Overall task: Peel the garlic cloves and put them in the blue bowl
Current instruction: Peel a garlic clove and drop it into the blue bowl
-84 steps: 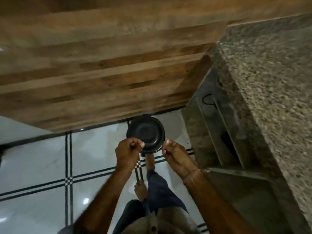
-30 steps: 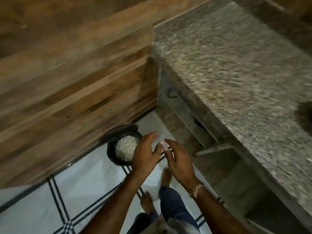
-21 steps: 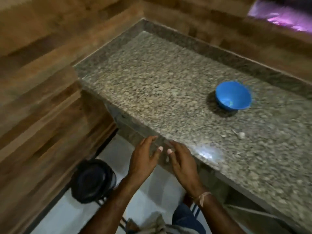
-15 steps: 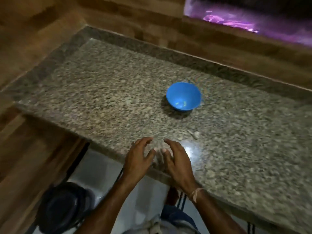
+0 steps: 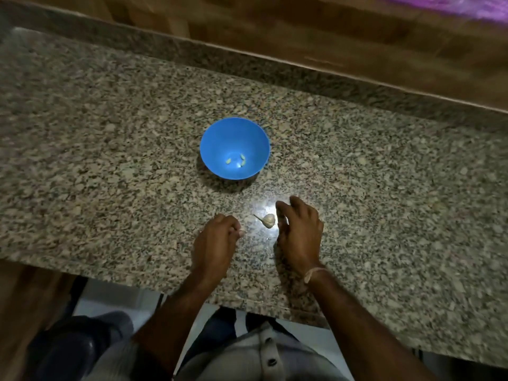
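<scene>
Likely light and firm under a papery, slippery skin, the garlic (image 5: 268, 220) lies on the counter (image 5: 110, 138) between both hands, best pinched by its body. Beyond it, the blue bowl (image 5: 234, 133) holds peeled cloves (image 5: 242, 158). The right hand (image 5: 299, 229) hovers beside it, fingers loose. The left hand (image 5: 215, 243) is curled; what it holds, if anything, cannot be told.

Speckled granite counter (image 5: 110, 119), wooden wall (image 5: 302, 28).

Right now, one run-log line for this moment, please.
bowl: few peeled cloves | garlic: unpeeled, on counter between hands | left hand: curled | right hand: open beside garlic
</scene>
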